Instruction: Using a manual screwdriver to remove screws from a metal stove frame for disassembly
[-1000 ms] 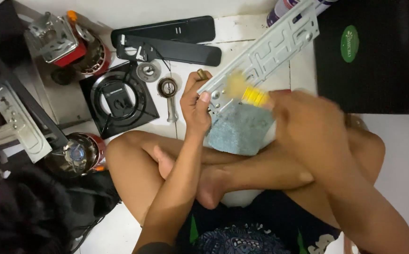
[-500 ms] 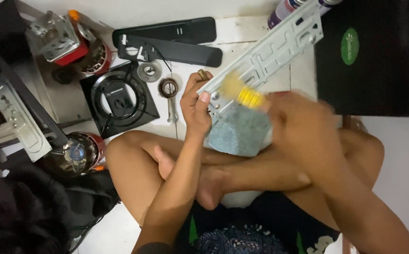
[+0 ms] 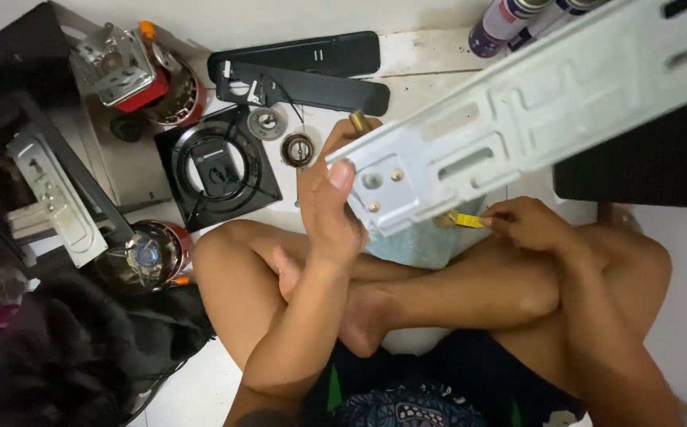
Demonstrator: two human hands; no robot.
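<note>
Grey metal bracket (image 3: 517, 134) raised w/ its left end over the crossed legs, running up to far right. Left hand (image 3: 332, 209) fingers clamped on that end. Right hand (image 3: 525, 225) pinches yellow tool (image 3: 467, 220) under it. Purple spray cans (image 3: 509, 17) far right; black square fan (image 3: 217, 170) left.

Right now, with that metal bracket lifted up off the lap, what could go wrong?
The left hand grips only one end of the long grey metal bracket, so the far end could swing towards the spray cans. The right hand works a yellow-handled tool under it, above bare legs; a slip could jab skin. The bracket's edges may cut fingers.
</note>
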